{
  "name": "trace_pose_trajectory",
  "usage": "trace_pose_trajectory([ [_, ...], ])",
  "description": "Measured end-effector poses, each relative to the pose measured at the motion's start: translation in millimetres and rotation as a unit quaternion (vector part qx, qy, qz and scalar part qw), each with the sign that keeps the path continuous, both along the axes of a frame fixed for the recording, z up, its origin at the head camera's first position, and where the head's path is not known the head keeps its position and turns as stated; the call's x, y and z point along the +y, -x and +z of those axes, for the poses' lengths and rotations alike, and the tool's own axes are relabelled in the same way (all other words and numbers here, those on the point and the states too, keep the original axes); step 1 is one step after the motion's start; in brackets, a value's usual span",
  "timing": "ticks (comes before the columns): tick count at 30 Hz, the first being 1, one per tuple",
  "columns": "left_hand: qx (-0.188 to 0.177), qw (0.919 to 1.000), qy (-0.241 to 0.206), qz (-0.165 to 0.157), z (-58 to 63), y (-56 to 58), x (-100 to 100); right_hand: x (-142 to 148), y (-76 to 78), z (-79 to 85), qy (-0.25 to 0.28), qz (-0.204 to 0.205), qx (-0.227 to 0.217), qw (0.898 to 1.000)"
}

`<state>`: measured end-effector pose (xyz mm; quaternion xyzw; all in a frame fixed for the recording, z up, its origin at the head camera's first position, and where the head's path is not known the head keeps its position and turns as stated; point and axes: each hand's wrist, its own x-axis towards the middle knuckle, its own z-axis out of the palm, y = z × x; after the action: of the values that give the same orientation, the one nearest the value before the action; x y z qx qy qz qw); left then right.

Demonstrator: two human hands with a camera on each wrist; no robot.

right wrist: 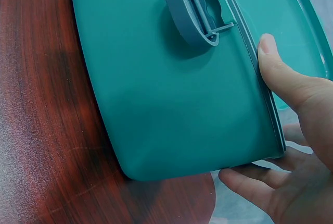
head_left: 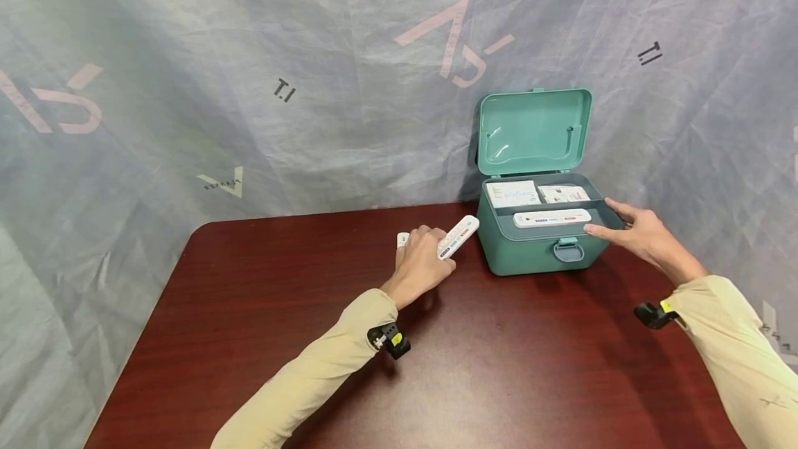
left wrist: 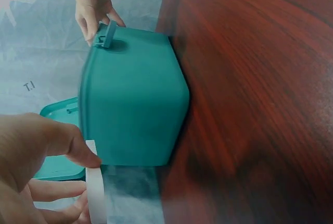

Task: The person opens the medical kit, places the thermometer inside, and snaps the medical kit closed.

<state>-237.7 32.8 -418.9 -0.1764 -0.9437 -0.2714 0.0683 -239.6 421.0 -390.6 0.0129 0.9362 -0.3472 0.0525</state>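
A green medicine box stands on the table with its lid raised. My left hand, left of the box, pinches a white flat stick with printed markings; a second white end shows past the knuckles. In the left wrist view the thumb and fingers hold a white stick edge-on. My right hand grips the box's right front corner, thumb on the rim and fingers along the side, as the right wrist view shows. A similar white stick lies in the box's front compartment.
Behind the divider, the box holds a white packet marked "Surgical" and another printed packet. A grey latch hangs on the front. The dark red table meets a grey cloth backdrop at the back and sides.
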Motion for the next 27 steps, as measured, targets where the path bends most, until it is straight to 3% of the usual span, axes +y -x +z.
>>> trace_pose_trajectory([
  [9, 0.007, 1.0000, 0.003, -0.006, 15.4, -5.3, -6, 0, 1.1, -0.5, -0.002, -0.004, -0.005, 1.000],
  [21, 0.030, 0.9989, 0.002, -0.035, 40.2, -11.7, 3, 3, 1.7, -1.3, -0.003, -0.005, -0.008, 1.000],
  [27, 0.012, 0.9989, -0.003, -0.044, 48.8, -9.7, 6, 2, 1.3, -0.4, -0.001, -0.004, -0.011, 1.000],
])
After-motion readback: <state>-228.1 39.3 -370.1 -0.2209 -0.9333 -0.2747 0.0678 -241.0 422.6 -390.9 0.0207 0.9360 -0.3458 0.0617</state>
